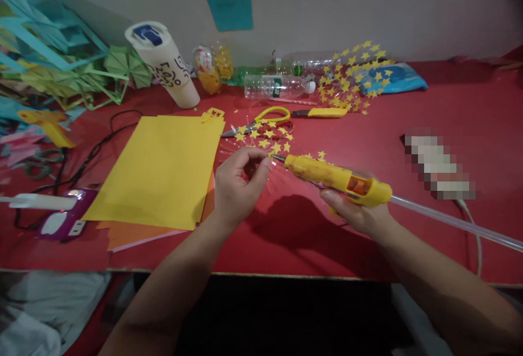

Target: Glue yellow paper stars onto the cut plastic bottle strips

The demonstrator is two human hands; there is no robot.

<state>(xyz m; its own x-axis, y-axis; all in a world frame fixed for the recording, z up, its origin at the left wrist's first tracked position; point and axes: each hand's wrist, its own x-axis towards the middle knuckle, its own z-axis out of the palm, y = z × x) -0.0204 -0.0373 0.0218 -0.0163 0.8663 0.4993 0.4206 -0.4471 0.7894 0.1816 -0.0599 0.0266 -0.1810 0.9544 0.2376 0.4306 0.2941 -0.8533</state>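
Note:
My right hand (362, 214) is wrapped round a yellow hot glue gun (322, 170); a long clear glue stick (453, 223) sticks out of its back. The metal nozzle points left, close to the fingertips of my left hand (241, 184). Thumb and forefinger there are pinched on a small yellow paper star (271, 154), mostly hidden by the fingers. Just beyond lie several yellow stars (266, 143) on clear plastic strips. Scissors with a yellow handle (273, 113) rest behind them, and a yellow utility knife (327, 112) is to their right.
Yellow paper sheets (159, 170) lie left, beside a purple power strip (67, 217) and another glue gun (49, 124). A white tumbler (163, 64), plastic bottles (261, 88) and a star-covered clear piece (347, 80) line the back. A blurred-out object (437, 165) with a cable is right.

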